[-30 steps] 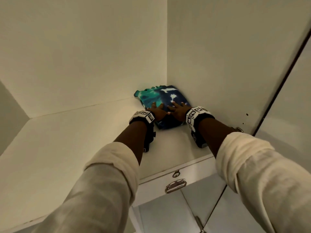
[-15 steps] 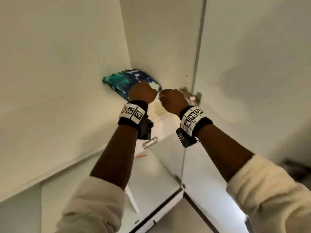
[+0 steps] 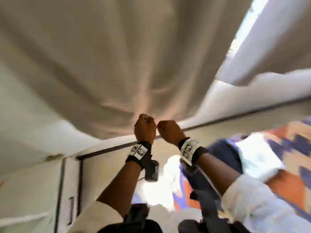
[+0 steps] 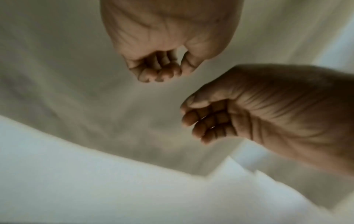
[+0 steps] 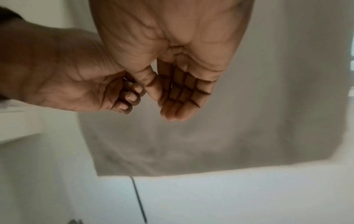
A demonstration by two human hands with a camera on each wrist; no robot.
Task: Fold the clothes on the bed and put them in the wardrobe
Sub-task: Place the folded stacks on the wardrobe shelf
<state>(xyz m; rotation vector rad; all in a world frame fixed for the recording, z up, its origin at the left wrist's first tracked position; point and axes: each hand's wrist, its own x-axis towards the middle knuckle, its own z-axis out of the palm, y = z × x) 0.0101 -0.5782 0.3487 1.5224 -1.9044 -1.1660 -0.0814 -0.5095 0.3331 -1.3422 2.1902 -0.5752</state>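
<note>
Nearest, rolled cream sleeves [image 3: 252,204] framed two bare forearms. Just beyond, the left hand [image 3: 145,127] and right hand [image 3: 170,132] hovered close together, fingers loosely curled, holding nothing. Past them, blurred clothes in white, orange and blue [image 3: 259,158] lay lower right. Farthest stood a plain cream wardrobe panel [image 3: 117,56].

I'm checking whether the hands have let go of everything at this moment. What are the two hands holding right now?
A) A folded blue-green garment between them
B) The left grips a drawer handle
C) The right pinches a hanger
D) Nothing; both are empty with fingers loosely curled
D: both wrist views show the left hand and right hand with bare palms and loosely curled fingers, nothing between them.
</note>
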